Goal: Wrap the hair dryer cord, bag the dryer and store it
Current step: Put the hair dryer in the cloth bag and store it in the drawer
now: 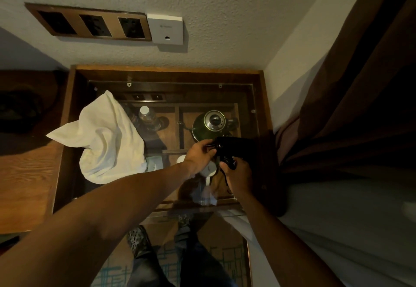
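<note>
A black hair dryer [238,146] is held over the glass-topped wooden cabinet [67,115], its body pointing right. My right hand [238,174] grips its handle from below, with black cord wound around the handle by my fingers. My left hand [201,155] pinches the cord at the dryer's rear end. A white cloth bag [105,138] lies crumpled on the glass at the left. A loop of cord hangs below my right hand.
Under the glass sit a green kettle [210,125], a water bottle [146,114] and white cups [208,170]. A socket panel [90,24] is on the wall above. Brown curtains [360,84] hang at right, beside a white bed [349,230].
</note>
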